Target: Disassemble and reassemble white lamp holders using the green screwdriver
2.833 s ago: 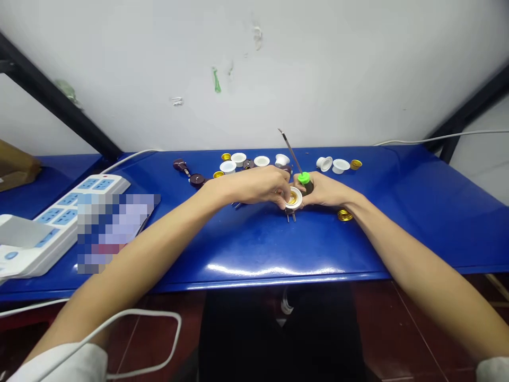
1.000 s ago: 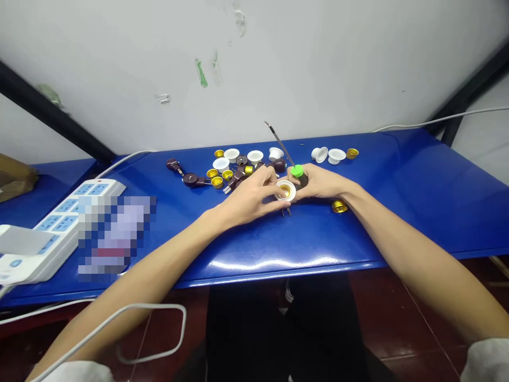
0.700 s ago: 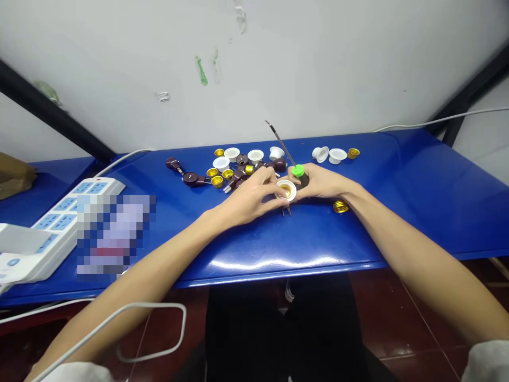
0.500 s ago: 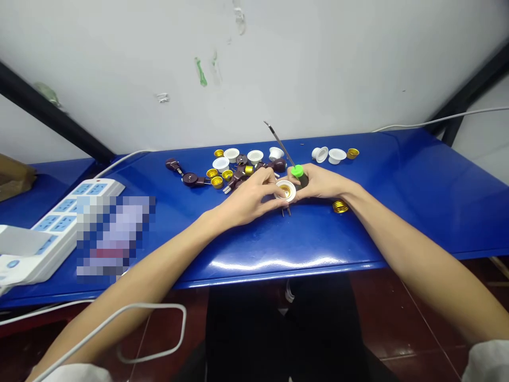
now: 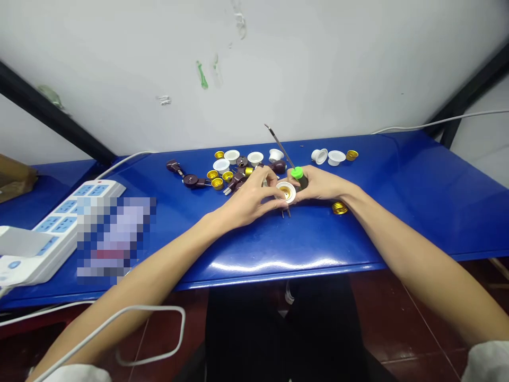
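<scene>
A white lamp socket with a gold threaded shell inside is held above the blue table. Two metal plug pins point down below it. My left hand pinches its rim, with fingertips at the opening. On the other side, the fingers of my right hand also touch the socket. Tucked in that right hand is a screwdriver with a green and dark handle, its shaft slanting up and left toward the wall. A gold threaded ring lies under my right wrist. What my left fingertips touch inside the socket is hidden.
Behind my left hand lie dark brown plug parts, gold shells and white socket rings. More white rings and a gold shell are at the back right. A power strip and a blurred-out item lie left.
Both hands stay at the socket with almost no movement. The socket and screwdriver shift very slightly in view, and the whole scene shifts a little with the camera.
</scene>
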`<state>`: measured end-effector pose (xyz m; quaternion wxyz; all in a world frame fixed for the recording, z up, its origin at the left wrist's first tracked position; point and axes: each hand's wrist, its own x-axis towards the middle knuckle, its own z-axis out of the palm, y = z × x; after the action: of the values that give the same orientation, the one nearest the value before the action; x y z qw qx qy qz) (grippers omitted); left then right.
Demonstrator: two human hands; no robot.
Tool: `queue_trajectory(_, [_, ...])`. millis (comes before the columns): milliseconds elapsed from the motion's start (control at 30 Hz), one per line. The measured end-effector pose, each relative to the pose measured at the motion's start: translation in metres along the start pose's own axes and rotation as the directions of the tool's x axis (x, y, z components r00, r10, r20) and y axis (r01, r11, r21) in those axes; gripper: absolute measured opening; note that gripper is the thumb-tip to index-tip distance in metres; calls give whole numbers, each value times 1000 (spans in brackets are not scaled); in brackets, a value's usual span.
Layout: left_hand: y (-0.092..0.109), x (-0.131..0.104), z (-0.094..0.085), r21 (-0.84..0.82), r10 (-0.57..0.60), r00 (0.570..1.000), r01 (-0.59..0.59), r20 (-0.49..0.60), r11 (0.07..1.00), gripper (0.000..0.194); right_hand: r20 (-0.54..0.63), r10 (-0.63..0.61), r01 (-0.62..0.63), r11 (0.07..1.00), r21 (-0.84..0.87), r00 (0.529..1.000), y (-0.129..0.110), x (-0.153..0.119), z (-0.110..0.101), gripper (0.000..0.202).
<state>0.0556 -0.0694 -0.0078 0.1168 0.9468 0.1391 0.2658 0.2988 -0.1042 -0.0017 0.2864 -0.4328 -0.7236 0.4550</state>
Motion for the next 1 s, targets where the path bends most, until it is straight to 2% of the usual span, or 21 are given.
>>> queue_trajectory(200, [0, -1, 1, -38, 29, 998, -31, -48, 999, 12, -4, 1, -1, 1000, -5, 1000, -1, 0, 0, 52])
queue_trajectory(400, [-1, -1, 1, -51, 67, 997, -69, -37, 996, 16, -12, 36, -36, 999, 14, 999, -3, -1, 0, 49])
queue_trajectory(667, [-7, 0, 6, -76, 154, 983, -162, -105, 984, 17, 30, 34, -34, 999, -2, 999, 3, 1, -1, 42])
queue_trajectory(867, [-7, -1, 4, -64, 171, 978, -179, -116, 982, 17, 36, 45, -45, 999, 2, 998, 3, 3, -2, 47])
queue_trajectory(1000, [-10, -4, 4, -42, 115, 990, -119, -86, 992, 19, 39, 49, -49, 999, 1, 998, 4, 4, -3, 51])
